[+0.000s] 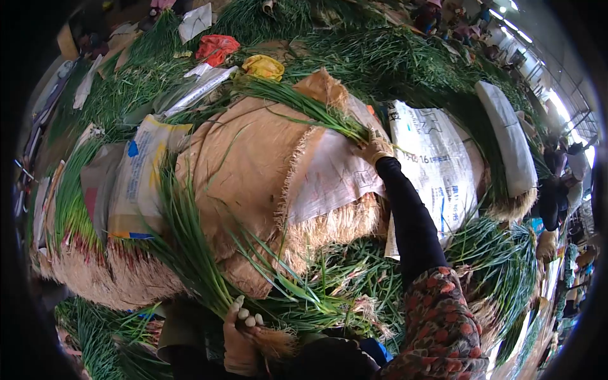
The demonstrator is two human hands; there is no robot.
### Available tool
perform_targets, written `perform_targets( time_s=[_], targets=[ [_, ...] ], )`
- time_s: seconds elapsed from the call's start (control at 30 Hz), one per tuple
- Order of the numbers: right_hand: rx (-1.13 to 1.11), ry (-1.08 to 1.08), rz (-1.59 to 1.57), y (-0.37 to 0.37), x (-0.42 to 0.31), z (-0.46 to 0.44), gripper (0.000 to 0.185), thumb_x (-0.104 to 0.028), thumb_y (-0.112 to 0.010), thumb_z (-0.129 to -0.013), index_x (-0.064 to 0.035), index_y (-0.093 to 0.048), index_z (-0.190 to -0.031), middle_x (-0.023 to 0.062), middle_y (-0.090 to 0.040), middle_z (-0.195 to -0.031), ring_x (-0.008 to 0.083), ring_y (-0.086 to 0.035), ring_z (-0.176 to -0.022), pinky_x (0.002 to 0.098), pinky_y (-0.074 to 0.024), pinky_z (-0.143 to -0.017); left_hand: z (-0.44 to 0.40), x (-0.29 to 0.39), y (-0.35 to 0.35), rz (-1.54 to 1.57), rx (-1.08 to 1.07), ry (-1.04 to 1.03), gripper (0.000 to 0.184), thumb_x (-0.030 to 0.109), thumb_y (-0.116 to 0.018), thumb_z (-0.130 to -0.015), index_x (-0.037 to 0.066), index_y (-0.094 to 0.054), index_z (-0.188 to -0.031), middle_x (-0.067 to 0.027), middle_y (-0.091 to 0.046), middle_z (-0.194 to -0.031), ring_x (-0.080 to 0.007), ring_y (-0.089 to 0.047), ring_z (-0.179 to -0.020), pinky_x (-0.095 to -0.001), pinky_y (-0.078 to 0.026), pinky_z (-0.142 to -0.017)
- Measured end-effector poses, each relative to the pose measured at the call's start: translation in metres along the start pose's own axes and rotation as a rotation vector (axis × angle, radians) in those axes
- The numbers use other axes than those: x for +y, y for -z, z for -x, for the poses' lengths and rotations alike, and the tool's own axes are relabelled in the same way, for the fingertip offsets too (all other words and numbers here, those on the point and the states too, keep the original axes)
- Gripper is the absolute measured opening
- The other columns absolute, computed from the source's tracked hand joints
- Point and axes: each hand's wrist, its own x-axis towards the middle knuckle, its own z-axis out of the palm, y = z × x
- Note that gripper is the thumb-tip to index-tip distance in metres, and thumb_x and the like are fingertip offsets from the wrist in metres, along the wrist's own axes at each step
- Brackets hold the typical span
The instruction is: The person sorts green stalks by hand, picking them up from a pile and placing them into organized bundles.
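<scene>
My left hand (240,339), in a pale glove, is closed around a bunch of green onions (197,256) at the bottom of the view. Its leaves rise up and to the left, and the pale roots (275,343) stick out to the right of the fist. Reaching forward, my gloved right hand (375,148) grips the root end of another bunch of green onions (304,104). That bunch lies across the top of a pile covered by a brown woven sack (253,142). Below the cover's edge, a row of pale roots (339,225) shows.
Printed white sacks (434,164) cover the pile on the right, and another printed sack (142,174) lies left. Loose green onions (354,285) are heaped in front. Red (216,49) and yellow plastic bags (263,67) lie behind. Other people (430,16) are in the background.
</scene>
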Motion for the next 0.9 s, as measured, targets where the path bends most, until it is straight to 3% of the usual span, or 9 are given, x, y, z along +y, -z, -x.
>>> perform_targets(
  time_s=[0.07,0.27,0.43,0.5,0.57,0.63,0.73,0.8,0.9],
  targets=[
    [-0.065,-0.152,0.059,-0.001,-0.01,-0.001,0.086,-0.053,-0.069,-0.063,-0.0122,-0.037,-0.133,0.0173,-0.057,-0.113,0.0357,-0.054,-0.105,0.0398,-0.0436,-0.088,0.0,0.002,0.004,-0.063,0.04,-0.017,0.034,0.018,-0.051,-0.089,0.0,-0.044,-0.117,0.0026,-0.047,-0.063,-0.012,-0.047,-0.049,-0.0315,-0.048,-0.054],
    [-0.239,0.089,-0.02,0.032,-0.027,0.025,0.064,-0.047,-0.068,-0.069,-0.0002,-0.053,-0.111,0.0197,-0.062,-0.097,0.0299,-0.061,-0.091,0.0392,-0.0463,-0.077,0.0,-0.002,-0.004,-0.077,0.046,-0.022,0.034,0.021,-0.053,-0.088,0.001,-0.045,-0.114,0.0035,-0.048,-0.064,-0.0113,-0.049,-0.051,-0.0275,-0.047,-0.049],
    [-0.532,0.212,-1.135,0.023,-0.038,0.092,0.05,-0.033,-0.062,-0.082,0.0022,-0.05,-0.116,0.0154,-0.061,-0.103,0.0211,-0.06,-0.086,0.034,-0.0482,-0.078,0.005,-0.003,-0.003,-0.1,-0.064,-0.163,0.032,0.017,-0.056,-0.087,-0.002,-0.047,-0.11,0.0014,-0.048,-0.065,-0.011,-0.047,-0.05,-0.0288,-0.048,-0.057],
    [-0.513,0.342,-1.115,0.086,-0.066,0.15,0.038,-0.019,-0.055,-0.087,0.0038,-0.05,-0.117,0.0127,-0.06,-0.108,0.0208,-0.061,-0.085,0.0329,-0.0489,-0.08,0.013,0.01,-0.001,0.036,-0.134,-0.198,0.022,0.019,-0.052,-0.089,0.0,-0.051,-0.101,-0.0027,-0.052,-0.068,-0.0133,-0.049,-0.054,-0.0295,-0.048,-0.059],
    [-0.122,0.763,-0.648,0.01,-0.035,0.14,0.036,-0.021,-0.047,-0.091,0.003,-0.05,-0.118,0.0106,-0.06,-0.107,0.0169,-0.06,-0.088,0.0283,-0.0475,-0.079,0.015,0.03,0.004,-0.03,-0.178,-0.413,0.021,0.021,-0.049,-0.09,0.001,-0.052,-0.097,-0.0044,-0.053,-0.068,-0.0145,-0.05,-0.055,-0.029,-0.048,-0.059],
    [-0.515,0.108,-1.063,0.009,-0.043,0.147,0.037,-0.026,-0.045,-0.092,0.0022,-0.051,-0.116,0.0109,-0.059,-0.109,0.0168,-0.059,-0.09,0.026,-0.046,-0.08,0.03,0.041,-0.011,-0.001,-0.214,-0.537,0.022,0.022,-0.047,-0.09,0.001,-0.053,-0.093,-0.0058,-0.054,-0.068,-0.0153,-0.051,-0.058,-0.028,-0.047,-0.06],
    [-0.403,0.055,-1.775,-0.082,0.007,0.135,0.035,-0.026,-0.053,-0.087,-0.0004,-0.053,-0.111,0.0071,-0.063,-0.096,0.0153,-0.059,-0.088,0.0266,-0.0472,-0.073,0.04,0.056,-0.004,-0.146,-0.325,-0.764,0.019,0.016,-0.044,-0.09,-0.001,-0.052,-0.09,-0.0089,-0.055,-0.071,-0.0164,-0.053,-0.064,-0.027,-0.046,-0.062],
    [0.078,0.161,-0.725,-0.051,0.006,0.163,0.037,-0.027,-0.057,-0.083,-0.0043,-0.054,-0.112,0.0109,-0.063,-0.098,0.0211,-0.061,-0.089,0.0324,-0.0476,-0.073,0.041,0.064,0.007,-0.217,-0.398,-0.842,0.015,0.011,-0.044,-0.09,-0.002,-0.052,-0.089,-0.0096,-0.055,-0.077,-0.0164,-0.053,-0.067,-0.0276,-0.047,-0.064],
    [0.215,0.213,-0.45,0.03,-0.036,0.214,0.034,-0.017,-0.059,-0.081,-0.0078,-0.055,-0.114,0.0159,-0.062,-0.1,0.0283,-0.059,-0.093,0.0355,-0.0469,-0.079,0.046,0.072,0.015,0.13,-0.423,-0.557,0.014,0.011,-0.044,-0.091,-0.001,-0.052,-0.091,-0.0081,-0.055,-0.088,-0.0153,-0.053,-0.069,-0.0292,-0.048,-0.068]
  ],
)
